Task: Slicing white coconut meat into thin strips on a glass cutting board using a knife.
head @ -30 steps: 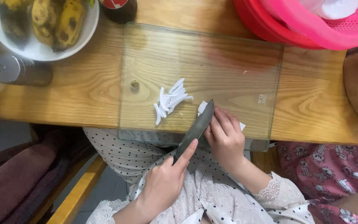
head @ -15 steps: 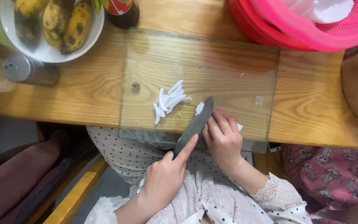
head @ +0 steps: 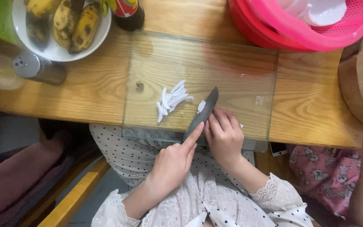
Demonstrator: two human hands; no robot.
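White strips [head: 171, 100] lie fanned beside the dark knife [head: 201, 113] gripped by the left hand [head: 174, 162], right hand [head: 223, 136] pinning a piece.

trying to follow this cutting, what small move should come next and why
Probably press the dark knife down for another slice: the left hand holds it beside the right hand, which covers the white piece on the clear glass cutting board.

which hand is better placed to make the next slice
Left, most likely. The left hand grips the knife, forefinger along its spine, blade over the glass board. The right hand is pressing down the white piece being cut.
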